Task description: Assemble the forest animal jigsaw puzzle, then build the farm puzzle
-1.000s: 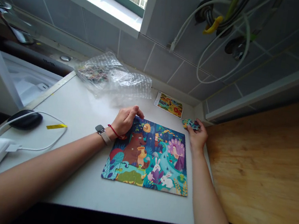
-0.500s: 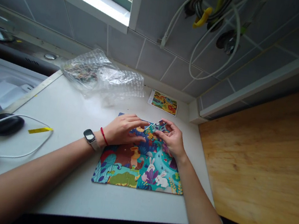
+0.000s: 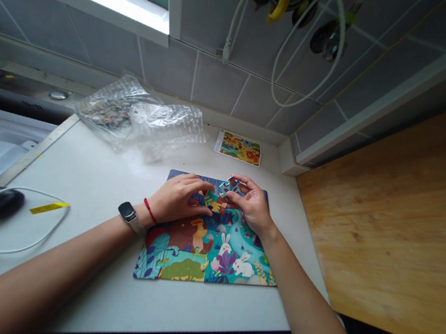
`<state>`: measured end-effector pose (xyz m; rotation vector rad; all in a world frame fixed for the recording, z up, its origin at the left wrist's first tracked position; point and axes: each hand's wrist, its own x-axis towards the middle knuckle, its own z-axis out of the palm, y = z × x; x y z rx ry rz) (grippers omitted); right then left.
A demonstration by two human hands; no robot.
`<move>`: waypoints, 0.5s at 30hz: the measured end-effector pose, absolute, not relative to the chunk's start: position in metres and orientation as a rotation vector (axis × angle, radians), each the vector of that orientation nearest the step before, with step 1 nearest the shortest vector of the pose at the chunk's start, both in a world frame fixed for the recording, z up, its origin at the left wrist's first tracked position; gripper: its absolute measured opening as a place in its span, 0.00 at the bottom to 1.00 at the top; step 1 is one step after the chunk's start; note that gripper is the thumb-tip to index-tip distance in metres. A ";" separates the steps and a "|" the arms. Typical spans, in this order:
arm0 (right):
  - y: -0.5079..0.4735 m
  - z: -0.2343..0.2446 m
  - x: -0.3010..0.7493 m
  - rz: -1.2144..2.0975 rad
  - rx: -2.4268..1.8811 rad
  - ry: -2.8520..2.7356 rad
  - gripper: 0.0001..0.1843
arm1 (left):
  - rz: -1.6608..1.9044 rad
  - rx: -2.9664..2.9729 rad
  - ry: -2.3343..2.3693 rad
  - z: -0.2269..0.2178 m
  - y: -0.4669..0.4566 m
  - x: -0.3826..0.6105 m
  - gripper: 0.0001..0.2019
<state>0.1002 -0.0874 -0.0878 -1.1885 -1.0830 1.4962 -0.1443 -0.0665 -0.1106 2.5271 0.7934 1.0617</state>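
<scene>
L hand point(image 3: 177, 199) lies open, palm down, fingers spread on the jigsaw puzzle point(image 3: 230, 262). R hand point(image 3: 251, 204) is curled, thumb and fingers pinching a loose jigsaw piece point(image 3: 226, 186) at the puzzle's far edge, just past the L fingertips.

Head cam is my only view: puzzle sits directly under both hands, on the white counter point(image 3: 93, 171). Can't tell from here if the piece is seated or held just above its gap, as R fingers hide too much of it.

My read of the step: fitting this piece at the far edge, w/ L hand steadying the rest. Next move calls for lining up its tabs w/ the gap, then a light press, no force, so nearby pieces don't lift.

Beyond the hands: a small picture card point(image 3: 239, 148) and a bubble wrap bag point(image 3: 139, 116) w/ pieces inside. On L wrist: a smartwatch point(image 3: 129, 211) and a red string bracelet point(image 3: 149, 211). Right of R hand: a wooden board point(image 3: 391, 213)
</scene>
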 end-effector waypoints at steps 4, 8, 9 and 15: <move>-0.085 -0.085 0.102 1.492 -1.185 -1.025 0.31 | 1.072 2.379 1.016 -0.114 -0.066 -0.146 0.22; -0.085 -0.083 0.103 1.451 -1.177 -0.996 0.30 | 1.106 2.053 1.107 -0.111 -0.066 -0.145 0.12; -0.085 -0.083 0.103 1.443 -1.177 -0.984 0.30 | 1.123 1.951 1.111 -0.109 -0.066 -0.145 0.11; -0.086 -0.082 0.105 1.542 -1.166 -0.943 0.29 | 1.139 1.316 0.949 -0.099 -0.063 -0.141 0.21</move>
